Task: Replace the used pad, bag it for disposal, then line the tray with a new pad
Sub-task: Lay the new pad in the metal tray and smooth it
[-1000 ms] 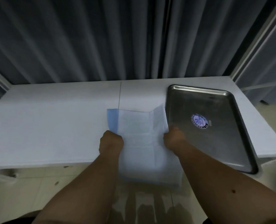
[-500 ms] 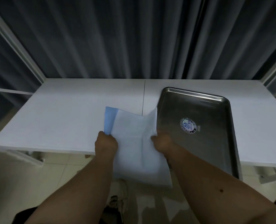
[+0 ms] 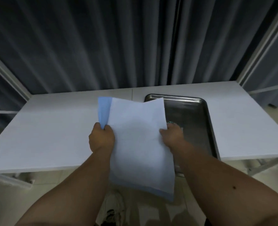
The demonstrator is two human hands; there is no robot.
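A folded pad, white on top with a blue backing showing at its left fold and lower edge, hangs in the air over the table's near edge. My left hand grips its left edge and my right hand grips its right edge. To the right lies a bare steel tray on the white table. The pad's upper right corner and my right hand cover the tray's left part and most of the round sticker in its middle.
Dark pleated curtains hang close behind the table. White frame posts rise at the table's back left and back right corners. The tray's near end juts past the table's front edge. Below are a pale tiled floor and my shoes.
Both hands have lifted the pad higher and slightly toward the tray, so it now overlaps the tray's left side. The view has tilted and shifted.
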